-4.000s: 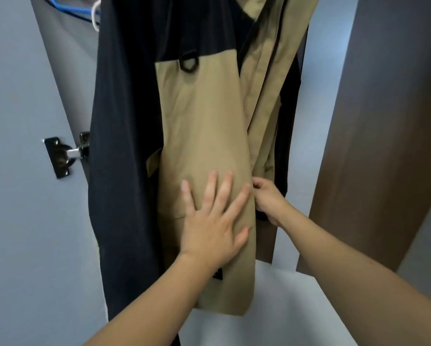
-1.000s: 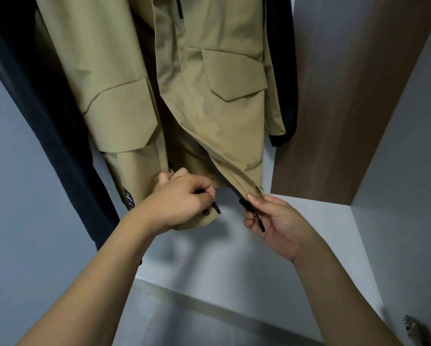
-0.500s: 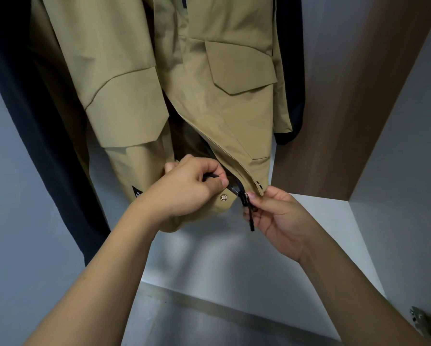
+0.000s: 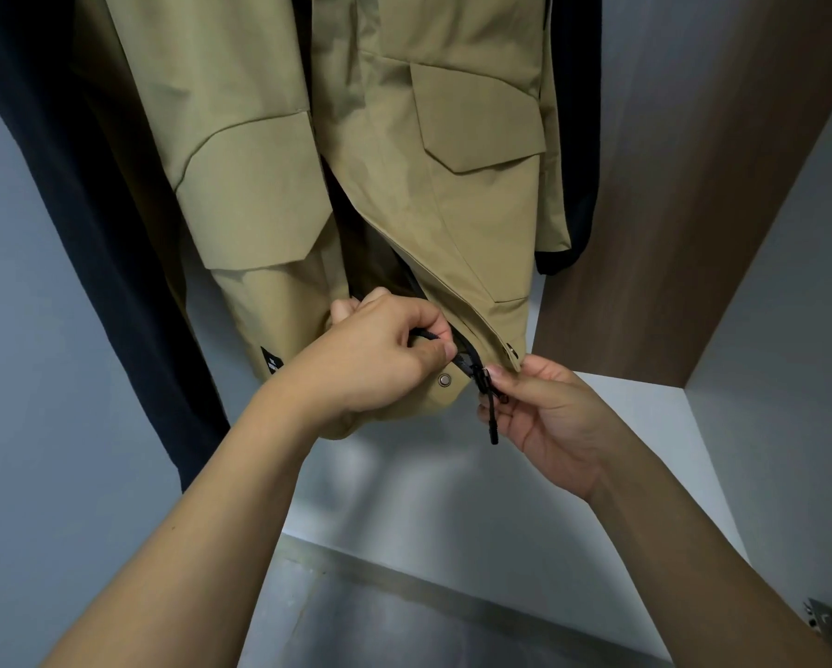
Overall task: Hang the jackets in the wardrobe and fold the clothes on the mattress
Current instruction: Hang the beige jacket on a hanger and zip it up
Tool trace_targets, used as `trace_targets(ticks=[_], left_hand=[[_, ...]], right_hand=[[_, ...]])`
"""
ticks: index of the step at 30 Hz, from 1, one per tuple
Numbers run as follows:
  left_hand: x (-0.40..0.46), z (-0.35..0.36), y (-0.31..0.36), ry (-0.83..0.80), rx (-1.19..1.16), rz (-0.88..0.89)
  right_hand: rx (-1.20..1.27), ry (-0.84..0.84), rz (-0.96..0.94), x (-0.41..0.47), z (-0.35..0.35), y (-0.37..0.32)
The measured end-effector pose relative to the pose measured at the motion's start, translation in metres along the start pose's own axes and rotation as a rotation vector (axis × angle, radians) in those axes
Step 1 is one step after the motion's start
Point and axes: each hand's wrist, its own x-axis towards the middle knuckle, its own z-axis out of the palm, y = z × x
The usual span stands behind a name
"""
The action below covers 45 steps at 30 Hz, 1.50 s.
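Note:
A tan jacket [image 4: 457, 195] with black sleeves and two flap pockets hangs inside the wardrobe, its front open at the bottom. My left hand [image 4: 380, 354] grips the left front hem and pinches the black zipper tape there. My right hand [image 4: 544, 412] pinches the black zipper slider [image 4: 486, 380] at the bottom of the right front; its black pull cord dangles below. The two front edges meet between my hands. The hanger is out of view.
A black sleeve [image 4: 66, 224] hangs down at the left. The brown wardrobe side panel [image 4: 684, 185] stands at the right, the white wardrobe floor [image 4: 404, 499] lies below, and a metal hinge [image 4: 823, 624] shows at the lower right.
Four seconds ago my left hand lay flat on the jacket's sleeve. Over the last second both hands have drawn the two front hem ends together at the zipper's bottom.

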Motion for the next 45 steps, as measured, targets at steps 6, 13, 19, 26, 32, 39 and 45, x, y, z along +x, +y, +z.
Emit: trace_targets(ticks=[6, 13, 19, 26, 32, 39, 45], left_hand=[[-0.002, -0.001, 0.002, 0.055, -0.004, 0.007], [-0.003, -0.005, 0.003, 0.062, 0.017, 0.041], [-0.005, -0.005, 0.005, 0.022, 0.011, 0.004], [-0.005, -0.012, 0.006, 0.044, 0.013, 0.048], [-0.006, -0.009, 0.008, 0.028, 0.018, 0.018], [-0.008, -0.006, 0.012, 0.031, 0.016, 0.009], [-0.009, 0.003, 0.015, 0.095, -0.013, 0.058]], right_hand=[[0.032, 0.005, 0.011, 0.000, 0.001, 0.000], [0.042, 0.001, 0.023, 0.000, -0.001, 0.000], [0.070, 0.008, 0.036, 0.000, 0.000, 0.001], [0.055, 0.001, 0.038, -0.001, 0.000, -0.002], [0.050, -0.005, 0.041, -0.001, 0.001, -0.001], [0.004, 0.016, 0.032, -0.002, 0.001, -0.002], [-0.050, 0.107, -0.024, -0.001, 0.005, -0.003]])
